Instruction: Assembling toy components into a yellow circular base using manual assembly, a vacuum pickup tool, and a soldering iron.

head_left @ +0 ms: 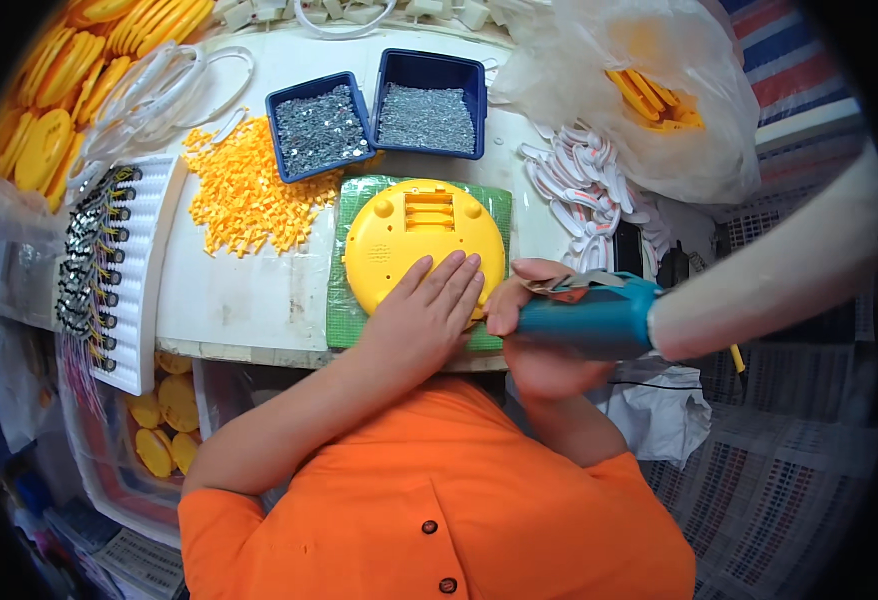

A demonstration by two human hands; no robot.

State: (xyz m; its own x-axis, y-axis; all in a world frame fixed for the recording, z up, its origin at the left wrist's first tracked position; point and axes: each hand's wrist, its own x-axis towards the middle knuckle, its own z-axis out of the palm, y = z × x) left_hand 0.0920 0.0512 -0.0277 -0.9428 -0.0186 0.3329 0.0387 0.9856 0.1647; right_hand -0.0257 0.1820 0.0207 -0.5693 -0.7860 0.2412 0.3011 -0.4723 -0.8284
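Observation:
A round yellow plastic casing [414,262] lies on a green mat [342,320], with a slotted battery compartment and small screw holes showing. My left hand [419,320] rests on its lower part, fingers stretched out flat. My right hand [534,330] is wrapped round a teal powered screwdriver [594,318], whose pale, blurred rear part stretches to the upper right. The driver's front end is at the casing's lower right edge; its tip is hidden by my fingers.
Behind the mat stand two blue bins of small metal screws [321,130] [427,118]. Small yellow parts [259,190] are heaped to the left, beside a white ridged tray [144,270] with wired components. White curved parts [584,195] and a plastic bag [639,90] lie right.

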